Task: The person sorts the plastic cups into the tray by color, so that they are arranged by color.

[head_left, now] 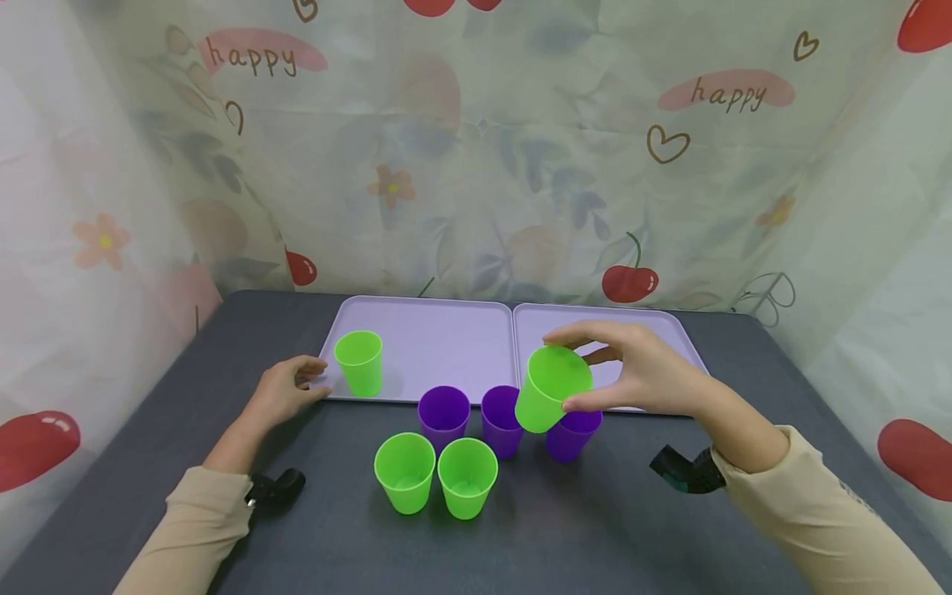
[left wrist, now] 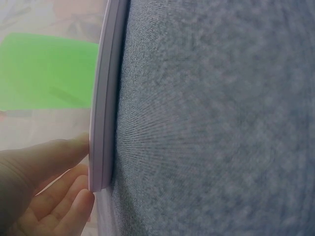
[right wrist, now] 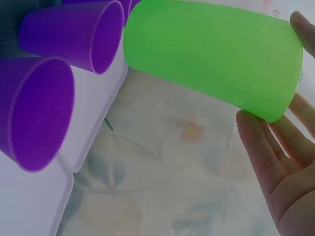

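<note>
My right hand [head_left: 632,368] grips a green plastic cup [head_left: 546,392] near its rim, thumb on one side and fingers on the other. The cup is tilted and held up, overlapping two purple cups in the head view. At the left tray's front left corner, my left hand [head_left: 286,388] has its thumb and fingertips right at the edge of the lilac tray [head_left: 439,347]. On that tray, close by, another green cup [head_left: 359,364] stands upright. Two more green cups, one left [head_left: 405,475] and one right [head_left: 467,479], stand on the table nearer to me.
Three purple cups, left [head_left: 444,413], middle [head_left: 500,421] and right [head_left: 573,434], form a row in front of the trays. A second lilac tray [head_left: 625,314] adjoins the first on the right. Behind the dark table [head_left: 320,537] hangs a printed curtain [head_left: 476,165].
</note>
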A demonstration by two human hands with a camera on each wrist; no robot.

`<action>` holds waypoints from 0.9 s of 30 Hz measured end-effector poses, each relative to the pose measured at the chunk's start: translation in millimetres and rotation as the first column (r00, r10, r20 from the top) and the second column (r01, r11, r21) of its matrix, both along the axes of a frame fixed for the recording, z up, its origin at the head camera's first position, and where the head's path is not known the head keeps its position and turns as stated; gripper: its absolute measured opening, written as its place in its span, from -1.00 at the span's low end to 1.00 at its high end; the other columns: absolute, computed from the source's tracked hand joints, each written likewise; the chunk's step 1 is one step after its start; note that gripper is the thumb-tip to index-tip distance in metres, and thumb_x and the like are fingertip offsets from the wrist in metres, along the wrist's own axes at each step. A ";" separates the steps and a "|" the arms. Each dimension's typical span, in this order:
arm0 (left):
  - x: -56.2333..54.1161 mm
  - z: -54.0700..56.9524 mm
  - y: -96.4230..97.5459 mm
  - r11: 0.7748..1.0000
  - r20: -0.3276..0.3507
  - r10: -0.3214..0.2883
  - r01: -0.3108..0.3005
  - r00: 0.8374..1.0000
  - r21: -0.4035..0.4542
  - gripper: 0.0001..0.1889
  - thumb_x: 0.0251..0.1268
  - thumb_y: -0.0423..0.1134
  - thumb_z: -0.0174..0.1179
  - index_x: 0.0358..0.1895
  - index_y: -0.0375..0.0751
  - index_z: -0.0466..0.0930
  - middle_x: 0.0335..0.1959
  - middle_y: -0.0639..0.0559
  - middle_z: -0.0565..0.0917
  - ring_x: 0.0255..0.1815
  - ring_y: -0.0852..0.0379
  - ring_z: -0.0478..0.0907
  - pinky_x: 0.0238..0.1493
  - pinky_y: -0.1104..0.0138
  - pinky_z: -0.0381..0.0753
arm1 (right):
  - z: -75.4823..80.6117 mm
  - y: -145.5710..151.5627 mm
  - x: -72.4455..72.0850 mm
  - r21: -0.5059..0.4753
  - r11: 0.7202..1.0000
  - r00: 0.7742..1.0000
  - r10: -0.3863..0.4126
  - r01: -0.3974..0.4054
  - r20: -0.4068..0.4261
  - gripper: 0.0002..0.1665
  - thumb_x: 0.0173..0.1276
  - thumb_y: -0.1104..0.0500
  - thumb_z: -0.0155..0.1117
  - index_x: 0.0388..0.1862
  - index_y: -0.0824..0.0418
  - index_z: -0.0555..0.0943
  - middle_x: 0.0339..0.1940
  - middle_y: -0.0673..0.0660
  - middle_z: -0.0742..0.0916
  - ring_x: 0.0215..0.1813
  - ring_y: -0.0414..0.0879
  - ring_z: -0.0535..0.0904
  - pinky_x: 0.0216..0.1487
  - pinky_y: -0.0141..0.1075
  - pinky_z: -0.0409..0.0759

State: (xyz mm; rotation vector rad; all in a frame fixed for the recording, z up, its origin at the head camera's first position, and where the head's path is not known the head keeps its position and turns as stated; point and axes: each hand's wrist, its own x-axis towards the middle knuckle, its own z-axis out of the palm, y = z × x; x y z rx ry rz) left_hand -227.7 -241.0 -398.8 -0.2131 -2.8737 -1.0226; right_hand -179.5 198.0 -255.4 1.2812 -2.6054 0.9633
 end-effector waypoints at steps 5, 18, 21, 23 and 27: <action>0.3 -0.1 0.2 1.000 0.005 0.000 0.000 1.000 -0.003 -0.59 0.15 -0.34 0.24 0.05 -0.49 0.48 -0.02 -0.44 0.58 0.01 -0.32 0.54 0.06 -0.07 0.54 | 6.4 -6.2 -6.7 0.000 1.000 1.000 -0.010 0.010 0.018 -0.29 -0.08 0.15 0.55 0.13 0.18 0.54 0.08 0.04 0.68 0.07 -0.20 0.59 0.00 -0.33 0.65; 1.6 1.2 1.5 1.000 0.002 0.000 0.000 1.000 0.001 -0.59 0.14 -0.33 0.25 0.04 -0.49 0.48 -0.03 -0.44 0.58 0.00 -0.32 0.54 0.06 -0.06 0.54 | 8.4 -21.5 -29.2 -0.017 1.000 0.999 -0.014 0.015 0.037 -0.31 -0.08 0.12 0.55 0.11 0.15 0.55 0.04 0.01 0.69 0.07 -0.18 0.59 -0.01 -0.35 0.65; 1.6 1.3 1.8 1.000 0.005 0.006 -0.006 1.000 0.001 -0.59 0.14 -0.34 0.25 0.04 -0.49 0.48 -0.02 -0.44 0.58 0.01 -0.32 0.54 0.07 -0.06 0.54 | 8.4 -25.2 -34.5 -0.013 1.000 0.998 -0.015 0.016 0.056 -0.31 -0.07 0.12 0.54 0.11 0.16 0.55 0.03 0.03 0.69 0.07 -0.15 0.59 0.00 -0.32 0.66; 1.4 1.5 1.8 1.000 0.005 0.009 -0.009 1.000 0.001 -0.59 0.14 -0.34 0.25 0.04 -0.49 0.48 -0.02 -0.44 0.58 0.01 -0.32 0.54 0.07 -0.06 0.54 | 8.0 -27.6 -37.6 -0.011 1.000 0.998 -0.013 0.014 0.068 -0.31 -0.06 0.12 0.54 0.11 0.17 0.54 0.04 0.05 0.69 0.08 -0.12 0.59 0.01 -0.29 0.65; 1.0 1.8 1.3 1.000 0.008 0.008 -0.008 1.000 -0.003 -0.60 0.14 -0.34 0.24 0.04 -0.49 0.48 -0.02 -0.44 0.58 0.01 -0.32 0.54 0.06 -0.06 0.54 | 7.3 -33.6 -43.6 -0.007 1.000 0.996 -0.012 0.012 0.087 -0.31 -0.05 0.11 0.53 0.12 0.18 0.54 0.06 0.08 0.68 0.09 -0.08 0.58 0.03 -0.23 0.65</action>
